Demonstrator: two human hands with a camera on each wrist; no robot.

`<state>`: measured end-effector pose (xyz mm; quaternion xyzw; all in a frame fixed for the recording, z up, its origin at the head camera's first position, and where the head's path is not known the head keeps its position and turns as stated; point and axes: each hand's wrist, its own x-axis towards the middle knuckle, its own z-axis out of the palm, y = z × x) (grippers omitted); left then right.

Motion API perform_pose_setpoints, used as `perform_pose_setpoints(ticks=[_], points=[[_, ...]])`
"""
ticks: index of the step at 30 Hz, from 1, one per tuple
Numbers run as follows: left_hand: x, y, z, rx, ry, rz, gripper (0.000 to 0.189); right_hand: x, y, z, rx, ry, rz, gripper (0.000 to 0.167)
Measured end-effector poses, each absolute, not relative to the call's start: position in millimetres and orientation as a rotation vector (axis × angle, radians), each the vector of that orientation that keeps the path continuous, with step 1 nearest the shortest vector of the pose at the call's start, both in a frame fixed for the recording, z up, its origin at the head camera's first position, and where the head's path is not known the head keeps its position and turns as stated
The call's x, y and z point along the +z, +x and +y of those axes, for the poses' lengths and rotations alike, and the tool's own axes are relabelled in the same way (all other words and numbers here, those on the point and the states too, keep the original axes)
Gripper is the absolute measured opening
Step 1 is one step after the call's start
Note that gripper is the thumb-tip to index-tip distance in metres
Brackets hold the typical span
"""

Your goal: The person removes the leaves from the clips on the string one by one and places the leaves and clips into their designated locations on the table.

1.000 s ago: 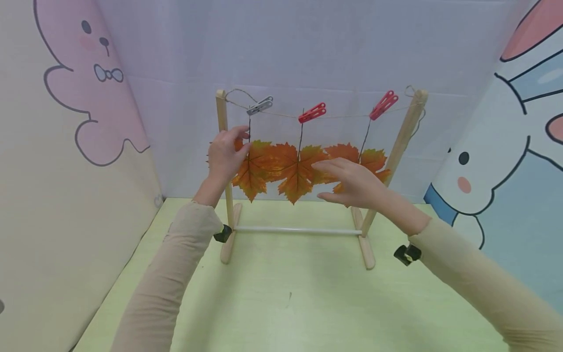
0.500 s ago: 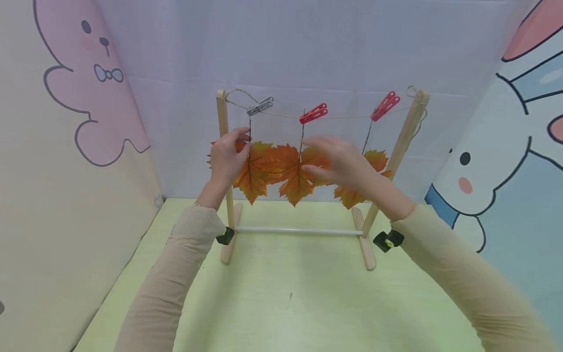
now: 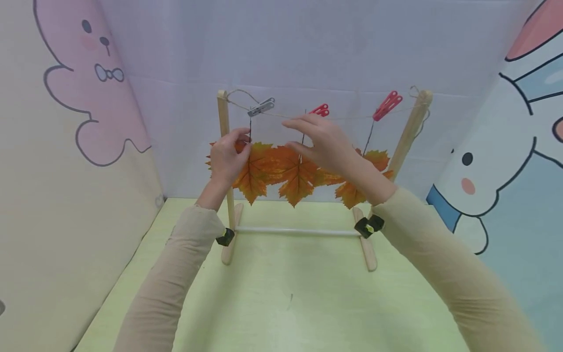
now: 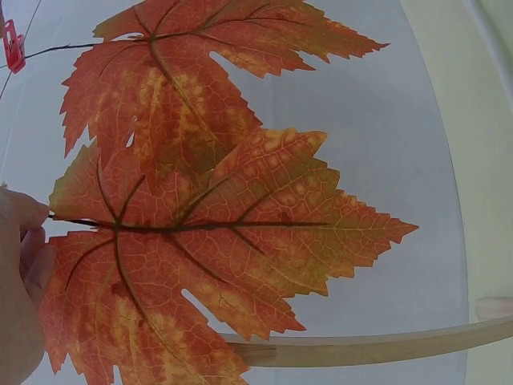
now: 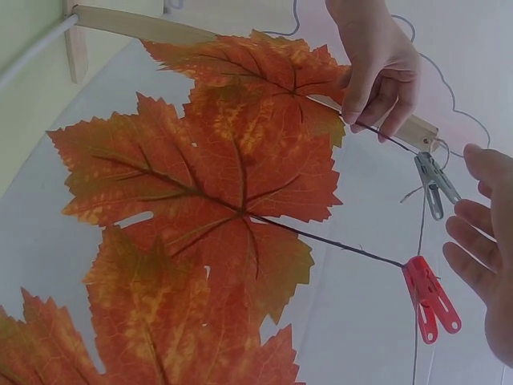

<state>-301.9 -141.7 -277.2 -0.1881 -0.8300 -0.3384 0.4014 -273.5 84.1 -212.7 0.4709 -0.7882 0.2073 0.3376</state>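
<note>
Three orange maple leaves hang by dark stems from a twine line. My left hand (image 3: 227, 156) pinches the stem of the left leaf (image 3: 251, 178), just below the grey clothespin (image 3: 261, 106) that clips it; the right wrist view shows thumb and fingertips on that stem. My right hand (image 3: 330, 144) has its fingers extended and holds nothing. It is in front of the middle leaf (image 3: 293, 183) and partly hides the middle red clothespin (image 3: 323, 110). In the right wrist view its fingers (image 5: 473, 233) are close beside the grey clothespin (image 5: 433, 183).
Another red clothespin (image 3: 387, 105) holds the right leaf (image 3: 350, 196). Wooden posts (image 3: 223, 115) carry the twine, with a white crossbar (image 3: 294, 230) low between their feet. The frame stands on a pale green table (image 3: 264, 303), with a light curtain (image 3: 281, 44) behind.
My right hand has moved left and up, from in front of the right leaf to near the middle clothespin. My left hand has stayed at the left leaf's stem.
</note>
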Motion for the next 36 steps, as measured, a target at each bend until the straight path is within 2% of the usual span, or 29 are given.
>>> perform_pose_setpoints(ticks=[15, 36], points=[[-275, -301, -142, -0.829, -0.49, -2.065, 0.021, -190, -292, 53, 0.535, 1.113, -2.051, 0.044], [-272, -299, -145, -0.815, -0.511, -2.064, 0.02, -181, -313, 35, 0.457, 0.955, -2.31, 0.046]])
